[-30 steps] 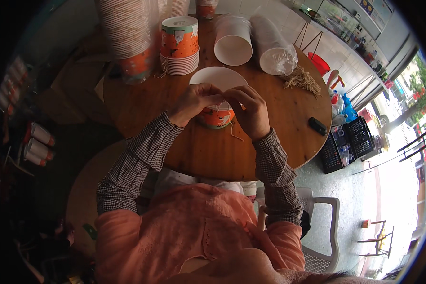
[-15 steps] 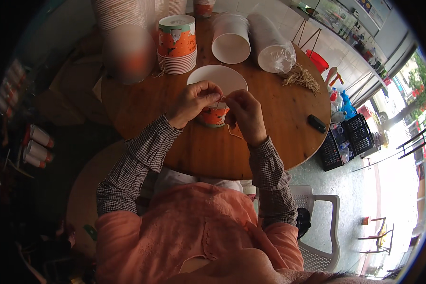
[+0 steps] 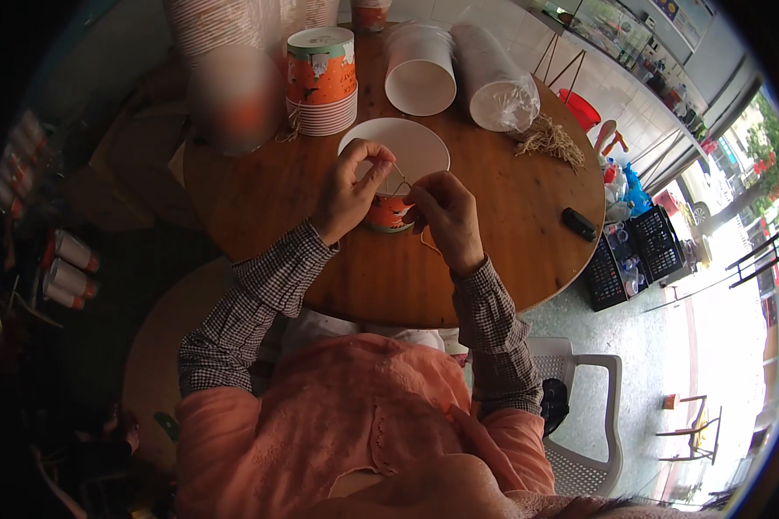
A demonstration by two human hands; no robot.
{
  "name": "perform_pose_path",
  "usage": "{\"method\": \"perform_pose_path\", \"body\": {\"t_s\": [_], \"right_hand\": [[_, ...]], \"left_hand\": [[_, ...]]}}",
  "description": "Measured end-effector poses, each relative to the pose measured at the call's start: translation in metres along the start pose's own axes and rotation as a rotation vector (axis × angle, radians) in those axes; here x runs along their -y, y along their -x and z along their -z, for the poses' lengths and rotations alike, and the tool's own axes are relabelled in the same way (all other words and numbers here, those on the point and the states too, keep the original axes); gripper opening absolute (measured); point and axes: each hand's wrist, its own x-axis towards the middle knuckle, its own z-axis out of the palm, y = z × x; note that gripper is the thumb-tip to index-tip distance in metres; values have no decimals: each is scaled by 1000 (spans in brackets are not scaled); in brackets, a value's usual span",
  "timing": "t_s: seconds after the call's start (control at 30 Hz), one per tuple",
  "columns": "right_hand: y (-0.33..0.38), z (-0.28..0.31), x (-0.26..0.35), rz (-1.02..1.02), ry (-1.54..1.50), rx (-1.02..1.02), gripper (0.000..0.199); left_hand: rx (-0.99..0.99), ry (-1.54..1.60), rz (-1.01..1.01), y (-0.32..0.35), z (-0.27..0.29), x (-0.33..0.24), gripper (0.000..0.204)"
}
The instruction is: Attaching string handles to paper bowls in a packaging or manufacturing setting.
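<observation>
A thin tan string [image 3: 402,176] is stretched in a loop between my hands, over the front rim of a paper tub [image 3: 414,138]. The tub has a white inside and an orange and green printed outside, and stands on the round wooden table [image 3: 381,285]. My left hand [image 3: 353,192] pinches the string between thumb and forefinger at the tub's left front. On the other side, my right hand [image 3: 450,214] pinches it lower down, with its fingers curled. A loose end of string hangs below the right hand toward the tabletop. Both hands partly cover the tub.
Upside-down orange tubs [image 3: 322,86] stand stacked at the back left. Two plastic-wrapped stacks of white tubs [image 3: 420,86] lie at the back. A bundle of tan strings [image 3: 552,144] and a small black object [image 3: 578,225] are on the right. A white chair [image 3: 610,406] stands beside me.
My hands have moved apart: the left went up and left, the right slightly down. The string between them has opened into a wider loop.
</observation>
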Motion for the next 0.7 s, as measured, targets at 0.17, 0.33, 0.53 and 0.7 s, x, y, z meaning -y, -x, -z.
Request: {"method": "perform_pose_path", "body": {"t_s": [0.17, 0.33, 0.53, 0.7], "right_hand": [[5, 4, -6, 65, 19, -85, 5], [5, 9, 7, 109, 208, -120, 5], [2, 10, 24, 167, 280, -50, 5], [-1, 3, 27, 230, 357, -26, 9]], "left_hand": [[-54, -219, -120, 1, 2, 3, 6], [-4, -184, -59, 16, 0, 4, 8], [9, -359, -312, 5, -8, -30, 14], [36, -539, -362, 0, -8, -33, 11]]}}
